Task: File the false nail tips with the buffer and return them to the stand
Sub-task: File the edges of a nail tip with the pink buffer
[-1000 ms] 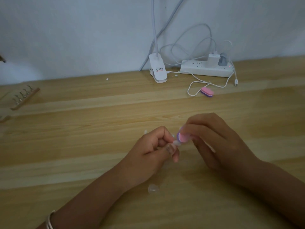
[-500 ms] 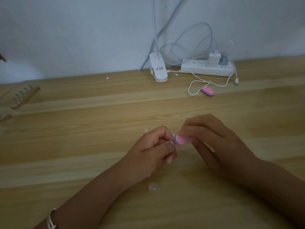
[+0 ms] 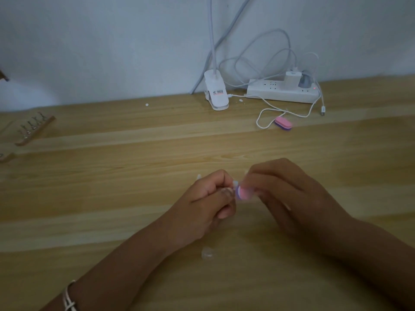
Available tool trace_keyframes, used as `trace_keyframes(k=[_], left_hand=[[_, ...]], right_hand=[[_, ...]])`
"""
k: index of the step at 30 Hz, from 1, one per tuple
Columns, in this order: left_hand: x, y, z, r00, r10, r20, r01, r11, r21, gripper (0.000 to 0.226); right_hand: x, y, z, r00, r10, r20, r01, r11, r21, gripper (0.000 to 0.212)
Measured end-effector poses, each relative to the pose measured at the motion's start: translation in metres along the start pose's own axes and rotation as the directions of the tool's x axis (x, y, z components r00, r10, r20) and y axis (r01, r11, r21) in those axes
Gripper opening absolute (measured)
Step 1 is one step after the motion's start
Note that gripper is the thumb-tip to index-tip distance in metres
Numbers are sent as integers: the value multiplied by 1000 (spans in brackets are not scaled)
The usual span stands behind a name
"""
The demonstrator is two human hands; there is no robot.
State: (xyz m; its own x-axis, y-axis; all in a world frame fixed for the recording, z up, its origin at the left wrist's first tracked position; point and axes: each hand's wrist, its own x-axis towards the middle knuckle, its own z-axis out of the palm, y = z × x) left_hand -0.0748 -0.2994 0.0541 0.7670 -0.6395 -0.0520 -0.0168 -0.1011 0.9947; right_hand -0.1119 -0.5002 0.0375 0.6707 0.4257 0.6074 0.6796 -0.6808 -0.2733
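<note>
My left hand [image 3: 206, 207] pinches a small clear false nail tip [image 3: 235, 183] between thumb and forefinger. My right hand [image 3: 283, 194] grips a small pink and purple buffer [image 3: 242, 193] and holds it against the tip. Another clear nail tip [image 3: 207, 253] lies on the wooden table just below my left wrist. A further small tip [image 3: 198, 176] lies behind my left hand. The wooden stand [image 3: 34, 129] with several metal clips sits at the far left of the table.
A second pink and purple buffer [image 3: 283, 123] lies at the back right beside a white cable. A white clip lamp base [image 3: 216, 95] and a white power strip [image 3: 283, 92] with plugs stand against the wall. Another wooden piece [image 3: 6, 157] shows at the left edge.
The buffer has shifted slightly left and down against the nail tip in small strokes. Both hands stay in the same spot on the table.
</note>
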Motion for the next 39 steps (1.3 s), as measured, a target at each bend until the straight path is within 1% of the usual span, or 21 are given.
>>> trace_keyframes(k=[2,5,7,10,11,12,13,14,15,17,18,20,22,24,27,29,30,32,34,37,39], left_hand=[[0,1,0,1000,2,13,-2,1000,15,14],[-2,4,2,1000,9,25,-8,1000,-21,18],[-2,4,1,1000,6,28,-6,1000,-9,15],[-1,1,0,999,23,30,-23,1000,4,13],[-1,2,0,999,28,38,-28,1000,-2,13],[-1,2,1,998,35,44,-34,999,-14,15],[0,1,1,998,40,50,-39,999,-30,17],[0,0,1,998,42,52,-40,999,-36,18],[1,-2,1,998,42,49,-41,999,-24,16],[2,-8,-1,998,56,28,-57,998,28,15],[3,-10,-2,997,74,23,-75,996,50,17],[3,-11,-1,994,109,20,-109,993,49,15],[4,-13,-1,992,122,20,-122,993,2,11],[5,-15,-1,992,125,24,-125,992,3,11],[5,-17,-3,988,149,30,-151,987,58,15],[5,-17,-3,987,156,24,-157,987,40,15],[5,-18,-3,988,156,21,-156,987,25,16],[5,-18,-2,986,163,13,-164,986,36,15],[6,-20,-1,983,184,0,-183,979,90,12],[6,-21,0,979,201,-31,-195,972,134,14],[6,-21,0,978,202,-42,-195,972,132,17]], right_hand=[[2,3,-2,1000,3,-25,-4,999,-42,23],[0,-11,4,1000,-12,3,12,998,59,20],[0,-8,3,999,35,16,-36,994,103,18],[3,0,-1,999,44,-31,-44,999,-3,19],[3,-2,2,997,62,-42,-62,998,16,18],[1,-7,5,998,48,-31,-47,998,35,18],[1,-9,7,1000,-2,-23,2,1000,29,18],[1,-10,8,998,-60,-24,60,998,-11,19],[0,-7,7,997,-71,-24,70,997,-37,21],[2,6,0,999,-29,-46,26,997,-68,23],[4,8,-1,998,-21,-55,17,997,-73,25],[1,4,2,999,-11,-53,10,1000,-14,24],[-2,-4,8,998,-60,-35,61,998,32,24],[0,1,6,998,-59,-34,59,998,-2,24],[3,10,-3,999,10,-49,-13,998,-60,25],[5,2,0,999,21,-31,-20,1000,16,24],[5,-3,3,1000,-1,-18,1,999,32,24],[4,-3,5,998,-69,-14,69,997,-35,25],[4,7,0,998,-56,-25,54,995,-82,26],[3,9,-2,999,-34,-27,33,997,-67,28],[3,5,4,998,-69,-11,68,995,-74,29]])
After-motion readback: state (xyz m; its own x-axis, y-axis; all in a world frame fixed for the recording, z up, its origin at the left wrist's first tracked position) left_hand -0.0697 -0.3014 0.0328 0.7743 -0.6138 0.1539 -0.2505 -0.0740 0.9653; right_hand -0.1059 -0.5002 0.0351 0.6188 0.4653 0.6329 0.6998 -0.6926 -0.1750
